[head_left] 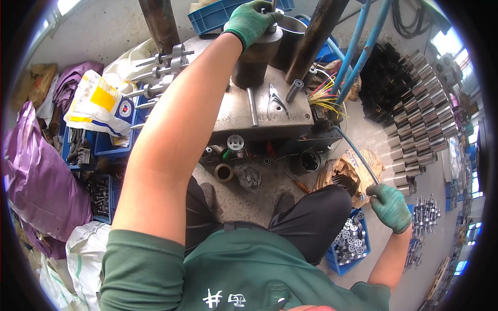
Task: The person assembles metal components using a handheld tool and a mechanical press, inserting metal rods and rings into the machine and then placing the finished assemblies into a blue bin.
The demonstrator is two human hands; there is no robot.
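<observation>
Both my hands wear green gloves. At the far side of the grey metal bench, my left hand (251, 23) closes round a slim metal shaft (272, 26), which stands upright on top of a dark steel cylinder (254, 67). Part of the shaft is hidden by the glove. Low on the right, my right hand (390, 207) grips the end of a long thin lever (358, 153) that slopes down from the bench's right side. On the bench top (228, 111) lie a steel rod (252, 107), circlip pliers (275, 99) and a short metal sleeve (294, 90).
Shafts with discs (161, 83) stick out left of the bench. A blue crate of round metal parts (350, 243) sits by my right knee. Stacked steel tubes (423, 116) stand at the right. Purple sacks (46, 171) crowd the left. Yellow and red wires (326, 96) hang beside blue pipes.
</observation>
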